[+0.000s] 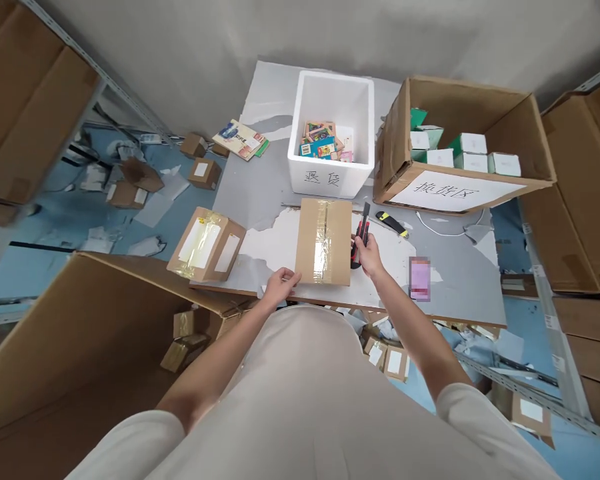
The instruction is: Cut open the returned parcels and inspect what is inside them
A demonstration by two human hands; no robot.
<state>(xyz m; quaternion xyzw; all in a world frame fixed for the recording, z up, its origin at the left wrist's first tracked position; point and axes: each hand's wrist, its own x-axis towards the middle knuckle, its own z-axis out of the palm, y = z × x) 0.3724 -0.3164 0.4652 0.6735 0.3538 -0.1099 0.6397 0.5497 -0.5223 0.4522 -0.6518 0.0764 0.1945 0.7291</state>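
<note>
A taped cardboard box (309,240) lies on the table in front of me, a strip of shiny tape running down its middle. My left hand (280,288) grips its near left corner with bent fingers. On the other side, my right hand (369,255) is closed around a red and black utility knife (364,230), which points away from me beside the box's right edge. Whether its blade is out is too small to tell. A second, yellow and black utility knife (393,224) rests just beyond my right hand.
Behind the box stand a white foam bin (331,180) with small colourful packs and a large carton (395,143) holding white-green boxes. Another taped parcel (220,250) sits left, booklets (237,138) at the far left edge, a phone (420,279) right. A big open carton (80,333) adjoins the table.
</note>
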